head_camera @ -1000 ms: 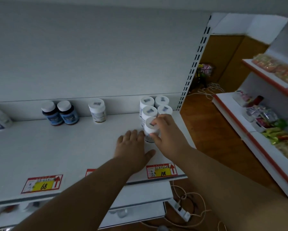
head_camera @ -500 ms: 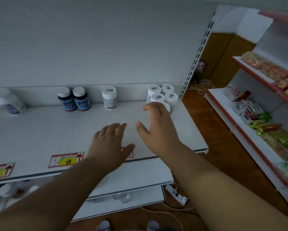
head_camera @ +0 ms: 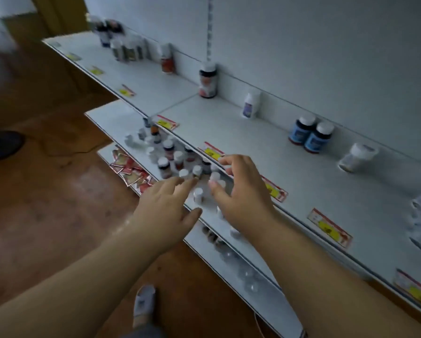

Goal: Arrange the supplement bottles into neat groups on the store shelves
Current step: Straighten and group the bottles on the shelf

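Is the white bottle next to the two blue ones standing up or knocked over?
Knocked over, it seems. The white bottle lies tilted on its side on the top shelf, unlike the upright blue bottles. The view is blurry.

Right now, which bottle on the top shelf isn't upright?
The clear white-capped bottle right of the two blue-label bottles; it leans over, while the others on that shelf stand straight.

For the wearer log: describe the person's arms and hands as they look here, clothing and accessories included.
Both forearms are bare right to the bottom edge of the picture; no sleeve shows. The left hand and right hand wear no gloves, and no watch, bracelet or ring can be seen. The nails look short and unpainted, though motion blur hides fine detail. No cables or markings are visible on either arm.
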Action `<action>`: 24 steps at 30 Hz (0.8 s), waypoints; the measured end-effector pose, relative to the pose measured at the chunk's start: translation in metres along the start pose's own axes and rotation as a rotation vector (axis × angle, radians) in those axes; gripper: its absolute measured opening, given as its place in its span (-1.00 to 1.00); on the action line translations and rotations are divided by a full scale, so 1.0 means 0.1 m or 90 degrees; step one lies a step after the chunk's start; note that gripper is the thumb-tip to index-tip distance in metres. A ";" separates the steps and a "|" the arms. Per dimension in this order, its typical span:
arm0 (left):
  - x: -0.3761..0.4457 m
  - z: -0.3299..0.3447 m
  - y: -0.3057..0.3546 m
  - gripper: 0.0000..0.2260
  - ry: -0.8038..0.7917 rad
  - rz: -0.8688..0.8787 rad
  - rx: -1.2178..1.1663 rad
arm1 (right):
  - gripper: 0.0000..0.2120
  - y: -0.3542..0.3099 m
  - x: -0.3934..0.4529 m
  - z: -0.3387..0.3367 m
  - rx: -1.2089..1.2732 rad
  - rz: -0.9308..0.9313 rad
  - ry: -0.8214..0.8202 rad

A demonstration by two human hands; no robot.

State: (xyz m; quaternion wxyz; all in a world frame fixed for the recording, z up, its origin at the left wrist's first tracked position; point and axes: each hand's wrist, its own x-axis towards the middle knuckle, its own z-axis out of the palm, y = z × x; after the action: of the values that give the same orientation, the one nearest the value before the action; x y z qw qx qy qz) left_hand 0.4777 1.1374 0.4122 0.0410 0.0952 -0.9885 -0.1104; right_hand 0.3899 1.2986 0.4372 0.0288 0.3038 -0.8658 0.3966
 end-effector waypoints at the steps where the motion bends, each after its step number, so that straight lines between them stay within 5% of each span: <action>1: -0.06 -0.04 -0.20 -0.39 0.013 -0.027 -0.016 | -0.69 -0.14 0.07 0.14 0.004 -0.010 -0.020; 14: -0.09 -0.67 -3.06 -0.39 -0.003 -0.142 -0.008 | -0.68 -1.60 1.38 2.36 -0.002 -0.024 -0.163; 24: 1.27 -0.52 -4.30 -0.44 -0.020 -0.150 -0.016 | -0.80 -1.41 2.99 3.45 -0.039 -0.022 -0.211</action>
State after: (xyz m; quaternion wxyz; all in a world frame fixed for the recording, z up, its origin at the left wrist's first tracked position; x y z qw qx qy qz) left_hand 0.4355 0.6893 0.3737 0.0139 0.2082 -0.9696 -0.1281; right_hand 0.2902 0.8347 0.3820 -0.0981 0.3789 -0.8652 0.3136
